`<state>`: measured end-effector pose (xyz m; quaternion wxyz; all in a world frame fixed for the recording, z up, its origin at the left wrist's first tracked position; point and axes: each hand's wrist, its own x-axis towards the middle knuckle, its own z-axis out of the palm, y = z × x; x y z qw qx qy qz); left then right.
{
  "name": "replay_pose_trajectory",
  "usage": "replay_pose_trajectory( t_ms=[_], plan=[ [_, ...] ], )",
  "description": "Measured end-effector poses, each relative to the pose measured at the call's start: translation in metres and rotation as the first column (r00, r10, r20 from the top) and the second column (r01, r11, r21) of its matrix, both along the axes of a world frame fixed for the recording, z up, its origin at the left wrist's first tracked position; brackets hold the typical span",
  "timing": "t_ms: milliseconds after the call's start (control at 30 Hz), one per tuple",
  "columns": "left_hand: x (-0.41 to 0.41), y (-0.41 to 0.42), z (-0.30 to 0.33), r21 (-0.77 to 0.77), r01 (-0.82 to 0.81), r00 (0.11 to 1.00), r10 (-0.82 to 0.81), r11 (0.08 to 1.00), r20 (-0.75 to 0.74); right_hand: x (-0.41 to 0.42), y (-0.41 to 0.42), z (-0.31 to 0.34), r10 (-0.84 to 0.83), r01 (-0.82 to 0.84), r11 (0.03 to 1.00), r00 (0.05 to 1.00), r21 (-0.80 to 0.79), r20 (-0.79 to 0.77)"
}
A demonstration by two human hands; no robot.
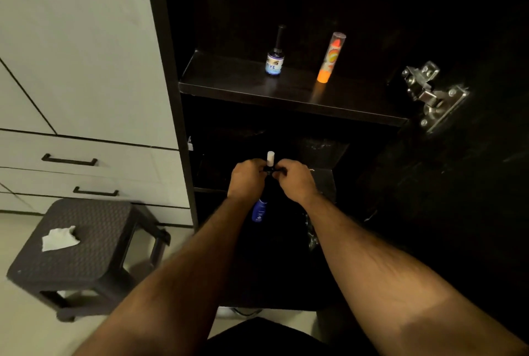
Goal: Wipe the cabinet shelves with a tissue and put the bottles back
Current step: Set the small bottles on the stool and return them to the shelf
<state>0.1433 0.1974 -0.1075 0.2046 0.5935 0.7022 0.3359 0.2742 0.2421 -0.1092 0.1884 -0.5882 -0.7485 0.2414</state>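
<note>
My left hand (246, 178) and my right hand (294, 181) both grip the neck of a dark blue bottle (260, 211) with a white tip, held in front of the cabinet's lower shelf (211, 188). On the upper shelf (229, 85) stand a small dark bottle with a blue label (274, 62) and a tall orange spray can (331, 56) with a clear cap. A crumpled white tissue (58, 238) lies on the dark stool (94, 258) at the left.
The open dark cabinet door (458, 184) stands at the right, its metal hinge (432, 95) sticking out. White drawers with black handles (68, 159) fill the left side. The stool stands on pale floor beside the cabinet.
</note>
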Motion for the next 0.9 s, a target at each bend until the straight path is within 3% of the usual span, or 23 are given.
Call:
replay_pose_trajectory(
  t_ms=[100,200,333,467,667,900],
  plan=[
    [-0.009,-0.014,0.003,0.066,-0.054,0.996,0.05,0.996,0.069,-0.005,-0.012,0.009,0.0,-0.014,0.997,0.985,-0.081,-0.171],
    [-0.02,-0.04,0.007,0.125,-0.052,0.986,0.031,0.991,0.163,-0.013,-0.037,0.016,-0.02,-0.078,0.973,0.91,-0.219,-0.413],
    [-0.046,-0.087,-0.002,0.039,-0.092,0.948,0.075,0.995,0.31,-0.034,-0.076,0.003,-0.078,-0.16,0.916,0.827,-0.367,-0.556],
    [-0.072,-0.131,-0.016,-0.069,-0.153,0.887,0.168,0.986,0.431,-0.061,-0.114,-0.015,-0.125,-0.187,0.868,0.814,-0.459,-0.568],
    [-0.121,-0.189,-0.045,-0.214,-0.287,0.72,0.358,0.934,0.595,-0.121,-0.151,-0.041,-0.091,-0.268,0.782,0.844,-0.562,-0.529],
    [-0.199,-0.218,-0.071,-0.291,-0.397,0.682,0.492,0.87,0.541,-0.21,-0.167,-0.062,-0.039,-0.314,0.712,0.876,-0.629,-0.481]
  ],
)
